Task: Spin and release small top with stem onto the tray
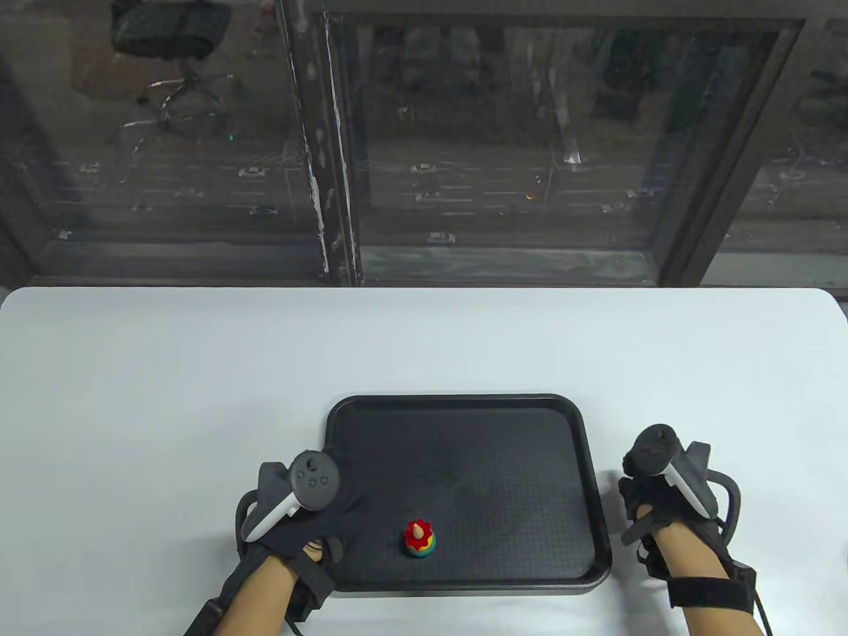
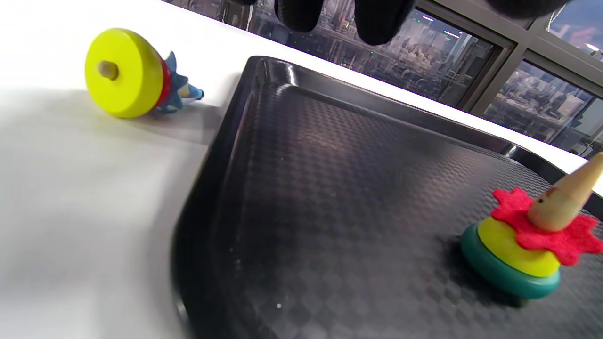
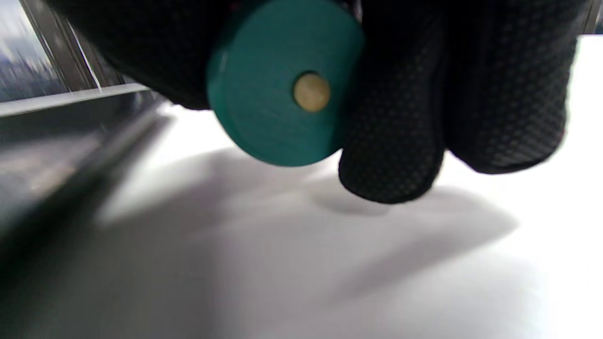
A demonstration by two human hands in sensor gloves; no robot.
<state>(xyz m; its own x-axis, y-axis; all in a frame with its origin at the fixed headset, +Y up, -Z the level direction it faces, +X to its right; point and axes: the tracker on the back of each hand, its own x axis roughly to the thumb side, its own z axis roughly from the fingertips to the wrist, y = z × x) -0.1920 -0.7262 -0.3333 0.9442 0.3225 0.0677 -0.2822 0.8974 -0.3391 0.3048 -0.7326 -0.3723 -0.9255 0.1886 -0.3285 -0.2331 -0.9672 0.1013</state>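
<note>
A small top (image 1: 419, 536) with a wooden stem, red star, yellow ring and teal base stands slightly tilted on the black tray (image 1: 464, 450), near its front edge. I cannot tell whether it spins. The left wrist view shows the same top (image 2: 523, 249) on the tray (image 2: 330, 188). My left hand (image 1: 311, 517) hovers over the tray's front left corner; its fingertips (image 2: 377, 19) hang free and hold nothing. My right hand (image 1: 646, 493) is over the table just right of the tray, its fingers (image 3: 391, 141) curled round a second top (image 3: 282, 84) with a teal base, held above the table.
A third top (image 2: 125, 73) with a yellow disc and blue star lies on its side on the white table (image 1: 165, 397), just left of the tray's rim; my left hand hides it in the table view. The tray's edge (image 3: 70, 117) is left of my right hand.
</note>
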